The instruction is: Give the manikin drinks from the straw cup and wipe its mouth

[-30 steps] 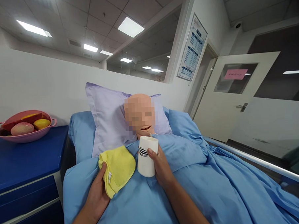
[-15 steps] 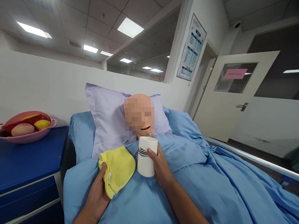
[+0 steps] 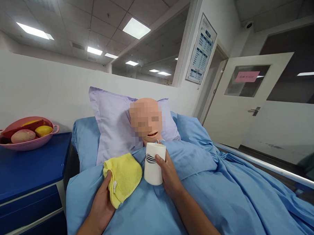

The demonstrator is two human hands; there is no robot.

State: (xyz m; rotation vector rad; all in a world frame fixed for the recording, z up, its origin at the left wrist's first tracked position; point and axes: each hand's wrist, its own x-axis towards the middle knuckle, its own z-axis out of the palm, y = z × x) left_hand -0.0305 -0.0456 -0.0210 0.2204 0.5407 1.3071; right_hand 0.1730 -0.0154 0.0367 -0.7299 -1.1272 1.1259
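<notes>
My left hand (image 3: 102, 199) grips a folded yellow cloth (image 3: 125, 177) by its left edge, thumb on top, with a small white tag showing. Wrapped round a white mug (image 3: 152, 173) with black curved stripes is my right hand (image 3: 170, 174); the mug is upright and what it contains cannot be seen. Both hands are over the blue quilt (image 3: 202, 195). Just beyond the mug, a manikin's head (image 3: 146, 114) rests against a lilac pillow (image 3: 111, 123), its mouth slightly open and its body hidden under the quilt.
On the left a blue bedside cabinet (image 3: 44, 167) carries a pink basket (image 3: 30, 145) of fruit. A metal bed rail (image 3: 273, 166) runs along the right side. Behind it are an open door (image 3: 245, 120) and a framed notice (image 3: 201, 49) on the wall.
</notes>
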